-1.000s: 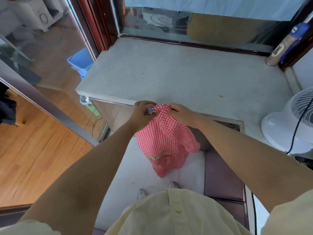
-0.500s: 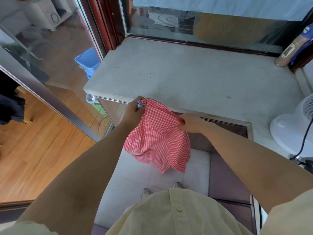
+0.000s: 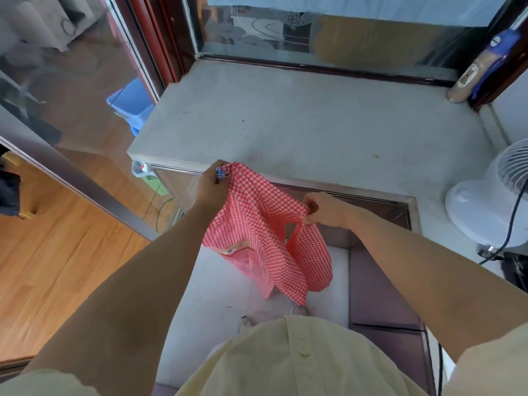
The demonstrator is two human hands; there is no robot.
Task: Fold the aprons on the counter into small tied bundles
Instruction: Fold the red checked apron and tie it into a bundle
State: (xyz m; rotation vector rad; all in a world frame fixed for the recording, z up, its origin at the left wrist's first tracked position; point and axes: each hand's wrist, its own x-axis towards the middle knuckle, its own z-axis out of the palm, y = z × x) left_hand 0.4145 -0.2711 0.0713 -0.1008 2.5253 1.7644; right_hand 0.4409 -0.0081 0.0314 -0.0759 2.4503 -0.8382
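Observation:
A red-and-white checked apron (image 3: 265,230) hangs in the air in front of the grey counter (image 3: 300,124), just below its front edge. My left hand (image 3: 213,185) grips its upper left corner, where a bit of blue-striped cloth shows between the fingers. My right hand (image 3: 321,208) pinches the top edge further right. The cloth stretches between both hands and its lower part dangles loosely over the white floor tiles.
A white fan (image 3: 491,201) with a black cable stands at the counter's right end. A bottle with a blue top (image 3: 480,67) leans in the back right corner. A glass partition (image 3: 71,90) runs along the left, with a blue bin (image 3: 131,102) behind it.
My hands have drawn apart, spreading the bunched apron open. The right hand moved right and down along the top edge; the left stayed near the counter's edge.

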